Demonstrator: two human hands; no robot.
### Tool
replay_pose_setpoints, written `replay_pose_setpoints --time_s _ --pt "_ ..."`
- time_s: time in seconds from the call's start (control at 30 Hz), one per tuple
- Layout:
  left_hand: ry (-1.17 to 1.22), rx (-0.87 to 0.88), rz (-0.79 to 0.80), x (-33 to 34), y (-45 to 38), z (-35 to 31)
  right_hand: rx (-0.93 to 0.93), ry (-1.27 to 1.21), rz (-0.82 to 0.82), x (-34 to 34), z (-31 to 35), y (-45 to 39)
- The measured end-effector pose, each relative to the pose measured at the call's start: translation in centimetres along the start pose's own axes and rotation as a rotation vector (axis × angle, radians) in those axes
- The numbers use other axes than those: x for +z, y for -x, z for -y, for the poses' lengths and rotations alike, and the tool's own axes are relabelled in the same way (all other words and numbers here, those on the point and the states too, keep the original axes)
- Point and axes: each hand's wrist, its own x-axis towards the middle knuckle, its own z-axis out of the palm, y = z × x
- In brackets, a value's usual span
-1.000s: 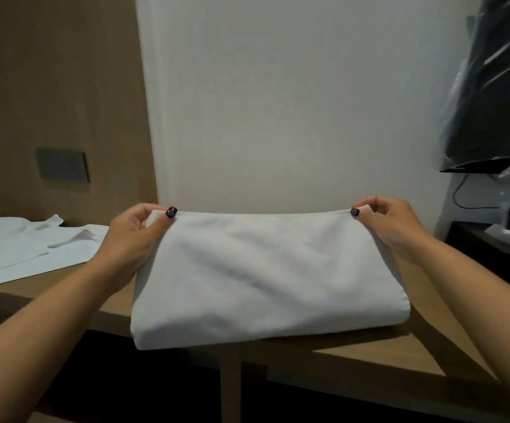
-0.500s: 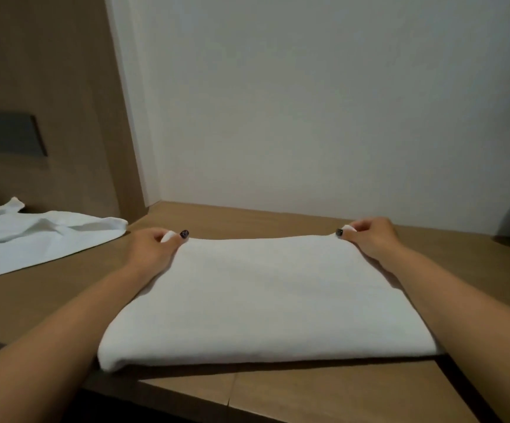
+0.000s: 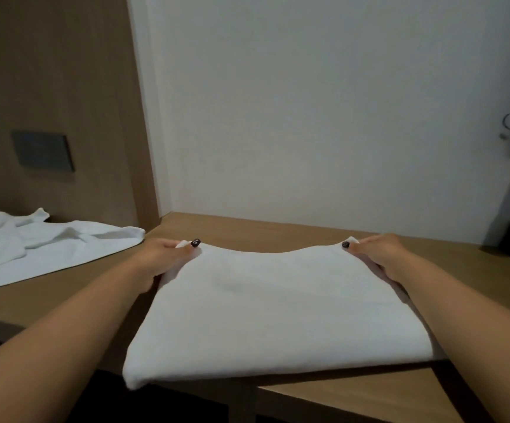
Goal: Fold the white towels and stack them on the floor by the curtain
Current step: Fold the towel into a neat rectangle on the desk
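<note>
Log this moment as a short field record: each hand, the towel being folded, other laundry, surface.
left hand: pinches the far left corner of the folded towel
right hand: pinches the far right corner
folded towel: white, lying on the wooden table, near edge overhanging the front
other towels: white, unfolded, heaped at left
wooden table: against a white wall

free: bare desk [image 3: 278, 230] beyond towel | left: loose towels [image 3: 49, 248]

Folded towel [image 3: 278, 312] on the bench [image 3: 354, 401]; left hand [image 3: 162, 257] and right hand [image 3: 375, 254] pinch its far corners; loose towels [image 3: 43, 242] lie left of it.
</note>
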Motion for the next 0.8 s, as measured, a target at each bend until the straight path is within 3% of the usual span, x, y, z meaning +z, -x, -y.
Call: replay_pose_setpoints --time_s 0.23,0.8 --pt "0.342 0.177 -0.082 1.1 6.4 -3.8 0.060 -0.189 0.060 -4.7 3.6 5.7" --pt "0.490 0.529 0.023 -2.4 20.5 -11.9 -0.295 -0.555 -0.180 -15.2 9.4 19.2"
